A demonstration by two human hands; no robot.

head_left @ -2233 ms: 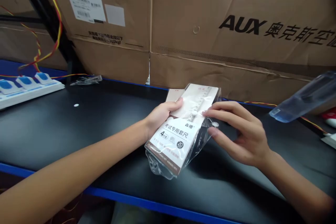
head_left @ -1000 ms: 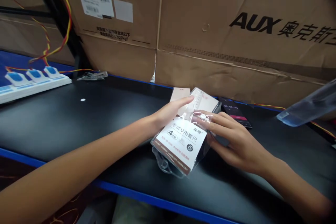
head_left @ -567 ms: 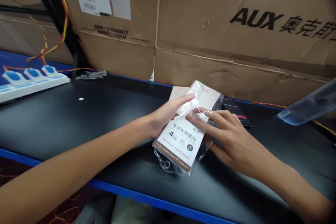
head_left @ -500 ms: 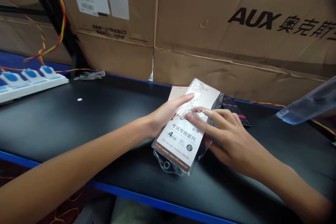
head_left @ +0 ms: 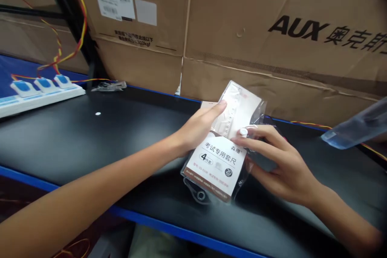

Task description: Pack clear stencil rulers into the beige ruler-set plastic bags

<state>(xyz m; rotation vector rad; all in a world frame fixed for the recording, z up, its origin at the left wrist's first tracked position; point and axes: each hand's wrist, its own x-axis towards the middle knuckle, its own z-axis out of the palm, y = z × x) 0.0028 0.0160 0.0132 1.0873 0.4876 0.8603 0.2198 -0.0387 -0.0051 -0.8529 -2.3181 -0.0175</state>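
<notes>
A clear plastic pouch holding a ruler set (head_left: 213, 165) is tilted above the black tabletop, its printed white and brown card facing me. Transparent rulers (head_left: 230, 115) show in its upper half. My left hand (head_left: 199, 127) is closed around the pouch's left side, thumb flat on the front. At the right edge, my right hand (head_left: 278, 161) grips the pouch, with index and middle fingers on the front and the thumb lower down. A small white disc (head_left: 243, 132) sits by the right fingertips; whether it belongs to the pouch I cannot tell. Another pale packet edge shows behind the pouch.
A white power strip (head_left: 42, 94) with blue-topped plugs lies at left. Crumpled clear plastic (head_left: 109, 86) and a small white dot (head_left: 98, 113) are on the black table (head_left: 130, 125). Cardboard boxes (head_left: 229, 44) stand behind. A bluish clear plastic sleeve (head_left: 353, 127) is at right.
The pouch has shifted slightly right in view. My right fingers have drawn back from its middle toward the right edge, with the white disc beside them. The phone is now mostly hidden.
</notes>
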